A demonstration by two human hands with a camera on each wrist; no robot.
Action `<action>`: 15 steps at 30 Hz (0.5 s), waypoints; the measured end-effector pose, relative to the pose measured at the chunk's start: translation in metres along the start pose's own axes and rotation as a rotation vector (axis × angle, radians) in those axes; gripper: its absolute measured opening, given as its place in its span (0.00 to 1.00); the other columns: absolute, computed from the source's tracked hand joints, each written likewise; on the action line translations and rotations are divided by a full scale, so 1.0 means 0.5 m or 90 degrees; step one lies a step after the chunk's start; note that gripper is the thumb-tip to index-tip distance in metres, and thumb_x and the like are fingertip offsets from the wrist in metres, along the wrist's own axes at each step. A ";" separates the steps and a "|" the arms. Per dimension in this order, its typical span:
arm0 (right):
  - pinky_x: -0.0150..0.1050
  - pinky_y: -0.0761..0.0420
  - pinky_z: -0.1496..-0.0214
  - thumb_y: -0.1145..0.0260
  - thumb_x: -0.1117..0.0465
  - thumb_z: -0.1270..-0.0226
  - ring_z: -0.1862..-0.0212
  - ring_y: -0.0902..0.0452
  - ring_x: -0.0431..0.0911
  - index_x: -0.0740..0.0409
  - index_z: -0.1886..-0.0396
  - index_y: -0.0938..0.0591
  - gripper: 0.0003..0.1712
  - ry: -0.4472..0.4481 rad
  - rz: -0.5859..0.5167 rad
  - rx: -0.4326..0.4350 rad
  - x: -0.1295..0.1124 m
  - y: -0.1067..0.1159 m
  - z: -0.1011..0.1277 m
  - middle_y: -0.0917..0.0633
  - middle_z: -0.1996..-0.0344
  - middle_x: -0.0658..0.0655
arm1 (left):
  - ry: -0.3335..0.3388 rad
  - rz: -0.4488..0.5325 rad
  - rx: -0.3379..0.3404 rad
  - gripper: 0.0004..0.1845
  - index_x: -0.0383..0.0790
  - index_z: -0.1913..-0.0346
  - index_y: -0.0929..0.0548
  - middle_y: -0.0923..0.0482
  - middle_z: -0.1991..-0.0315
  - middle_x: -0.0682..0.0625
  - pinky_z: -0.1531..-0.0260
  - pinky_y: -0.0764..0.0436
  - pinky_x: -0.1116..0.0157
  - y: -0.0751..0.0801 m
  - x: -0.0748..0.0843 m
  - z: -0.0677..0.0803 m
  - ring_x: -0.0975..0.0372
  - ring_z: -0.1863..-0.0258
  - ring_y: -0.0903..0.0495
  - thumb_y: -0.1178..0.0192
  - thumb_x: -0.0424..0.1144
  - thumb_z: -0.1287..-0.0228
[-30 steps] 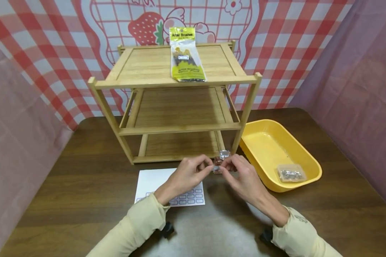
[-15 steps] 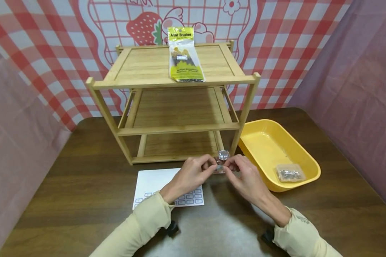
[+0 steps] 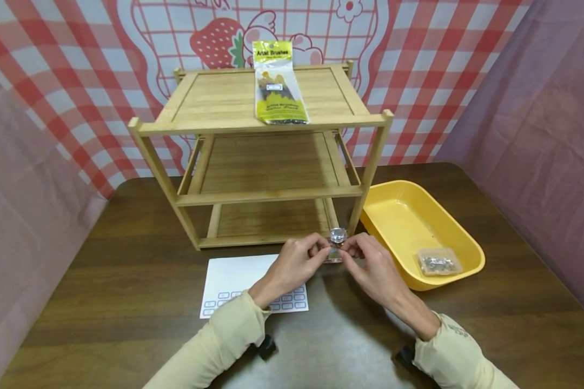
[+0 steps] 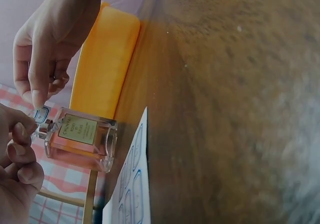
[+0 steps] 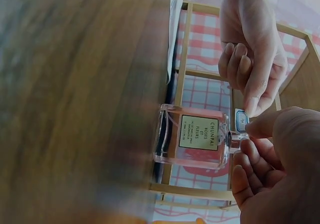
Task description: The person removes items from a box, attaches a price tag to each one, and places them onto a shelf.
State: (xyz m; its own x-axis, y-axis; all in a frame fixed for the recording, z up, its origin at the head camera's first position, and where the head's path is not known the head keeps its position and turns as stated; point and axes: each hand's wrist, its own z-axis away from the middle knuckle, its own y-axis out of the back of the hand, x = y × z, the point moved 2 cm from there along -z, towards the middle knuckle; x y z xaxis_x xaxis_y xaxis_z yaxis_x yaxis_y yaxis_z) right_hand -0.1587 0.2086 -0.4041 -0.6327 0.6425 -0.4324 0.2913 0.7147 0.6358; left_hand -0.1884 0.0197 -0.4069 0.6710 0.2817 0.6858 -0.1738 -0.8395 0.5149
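Note:
A small square perfume bottle (image 3: pixel 334 254) of pinkish liquid with a faceted clear cap stands on the dark wooden table (image 3: pixel 126 302), just in front of the bamboo shelf (image 3: pixel 267 189). Both hands meet at its neck. My left hand (image 3: pixel 323 251) and right hand (image 3: pixel 348 252) pinch a tiny blue-edged sticker (image 4: pixel 41 114) between their fingertips, right at the cap. The right wrist view shows the bottle (image 5: pixel 197 139) with its printed label and the sticker (image 5: pixel 241 118) by the neck. A white sticker sheet (image 3: pixel 233 278) lies under my left wrist.
A yellow tray (image 3: pixel 399 216) at the right holds a small clear bag of metal bits (image 3: pixel 437 263). A yellow pack of artist brushes (image 3: pixel 274 84) lies on the shelf's top tier. Pink and checked cloth walls surround the table.
Both hands have crept slightly away from me toward the shelf, staying at the bottle's neck. The bottle stands where it was.

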 end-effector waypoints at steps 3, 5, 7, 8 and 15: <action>0.37 0.19 0.66 0.26 0.76 0.42 0.65 0.24 0.44 0.62 0.64 0.18 0.11 0.000 0.005 0.001 0.002 0.000 0.000 0.20 0.69 0.53 | 0.004 -0.003 0.005 0.02 0.33 0.61 0.15 0.22 0.77 0.52 0.79 0.27 0.73 -0.004 -0.002 0.000 0.71 0.79 0.29 0.35 0.29 0.29; 0.38 0.19 0.66 0.27 0.76 0.42 0.65 0.24 0.44 0.63 0.64 0.18 0.11 0.000 0.009 0.002 0.003 0.000 -0.001 0.20 0.69 0.53 | 0.008 -0.003 0.009 0.02 0.33 0.61 0.15 0.22 0.77 0.52 0.80 0.27 0.73 -0.005 -0.002 0.000 0.72 0.79 0.29 0.35 0.29 0.29; 0.38 0.20 0.65 0.27 0.76 0.43 0.65 0.24 0.44 0.63 0.64 0.18 0.11 -0.005 0.012 0.001 0.005 -0.001 -0.002 0.20 0.69 0.53 | 0.012 -0.002 0.013 0.02 0.33 0.61 0.15 0.22 0.77 0.52 0.80 0.28 0.73 -0.008 -0.004 -0.001 0.72 0.79 0.29 0.35 0.29 0.29; 0.38 0.20 0.65 0.27 0.76 0.43 0.65 0.24 0.44 0.63 0.64 0.18 0.11 -0.009 0.014 0.000 0.006 -0.002 -0.002 0.20 0.69 0.53 | 0.015 -0.003 0.015 0.02 0.33 0.61 0.15 0.22 0.77 0.53 0.81 0.28 0.73 -0.009 -0.004 -0.002 0.72 0.80 0.30 0.35 0.29 0.29; 0.39 0.20 0.66 0.25 0.76 0.43 0.65 0.24 0.44 0.62 0.65 0.19 0.12 -0.043 0.024 -0.007 0.010 -0.006 -0.003 0.20 0.70 0.53 | 0.032 -0.019 0.020 0.02 0.33 0.61 0.14 0.23 0.78 0.53 0.82 0.31 0.73 -0.015 -0.006 -0.004 0.72 0.81 0.31 0.35 0.30 0.30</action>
State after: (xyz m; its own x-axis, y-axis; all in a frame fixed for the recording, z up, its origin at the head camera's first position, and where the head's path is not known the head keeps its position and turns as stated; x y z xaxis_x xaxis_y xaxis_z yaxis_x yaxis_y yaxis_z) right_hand -0.1638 0.2093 -0.4070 -0.5715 0.6861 -0.4502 0.3061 0.6872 0.6588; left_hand -0.1903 0.0262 -0.4120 0.6381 0.3293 0.6960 -0.1306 -0.8446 0.5193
